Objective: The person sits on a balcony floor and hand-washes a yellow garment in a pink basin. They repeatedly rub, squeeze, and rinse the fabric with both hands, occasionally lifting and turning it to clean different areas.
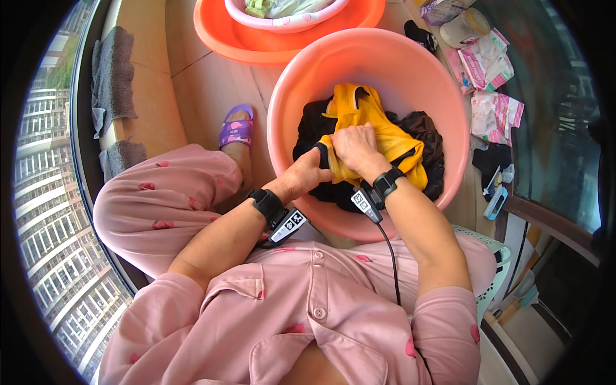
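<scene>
A yellow garment [363, 108] with dark trim and a zip lies bunched over dark clothes [313, 120] inside a large pink plastic basin [293, 91]. My left hand [305, 171] grips its dark-edged part at the near left. Just beside it, my right hand [353, 147] is closed over the yellow cloth, knuckles up. The fingertips of both hands are mostly hidden by fabric. Brown, shiny cloth [423, 134] lies at the basin's right side.
Behind stands an orange basin [211, 36], holding a smaller pink-rimmed basin [288, 23] with pale cloth. Along the right ledge are opened packets [495, 115], a jar [464, 29], black cloth [491, 159] and a blue-handled brush [495, 202]. Grey towels [113, 77] hang by the window.
</scene>
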Motion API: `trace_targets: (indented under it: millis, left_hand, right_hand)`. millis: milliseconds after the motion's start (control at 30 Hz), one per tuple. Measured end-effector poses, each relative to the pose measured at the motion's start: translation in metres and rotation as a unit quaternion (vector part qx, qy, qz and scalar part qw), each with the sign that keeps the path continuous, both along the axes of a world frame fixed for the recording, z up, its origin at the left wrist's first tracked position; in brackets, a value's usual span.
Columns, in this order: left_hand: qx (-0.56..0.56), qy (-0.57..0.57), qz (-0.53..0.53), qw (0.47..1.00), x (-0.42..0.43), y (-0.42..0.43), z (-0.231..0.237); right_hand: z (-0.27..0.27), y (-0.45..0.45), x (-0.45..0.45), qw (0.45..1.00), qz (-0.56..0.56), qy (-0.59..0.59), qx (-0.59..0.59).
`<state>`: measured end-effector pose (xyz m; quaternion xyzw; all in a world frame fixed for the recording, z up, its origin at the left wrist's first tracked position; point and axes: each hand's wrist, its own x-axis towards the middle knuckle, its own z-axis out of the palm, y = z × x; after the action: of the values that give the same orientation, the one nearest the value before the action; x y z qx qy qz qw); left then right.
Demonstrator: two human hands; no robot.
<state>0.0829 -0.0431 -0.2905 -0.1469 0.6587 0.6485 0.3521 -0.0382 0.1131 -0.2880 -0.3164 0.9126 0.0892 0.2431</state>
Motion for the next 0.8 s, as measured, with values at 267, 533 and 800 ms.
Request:
trace_targets:
  millis: [267,533,800]
  left_hand:
    - [0.086,0.066,0.077,0.991,0.004,0.002,0.005]
    - [0.092,0.034,0.063,0.993,-0.009,0.000,0.038]
    - [0.360,-0.049,0.316,0.876,-0.006,0.010,0.023]
  right_hand:
    - [-0.017,0.129,-0.058,0.960,-0.234,0.116,0.099]
    - [0.029,0.095,-0.036,0.929,-0.238,0.051,-0.278]
    - [-0.001,0.122,-0.032,0.942,-0.210,0.039,-0.257]
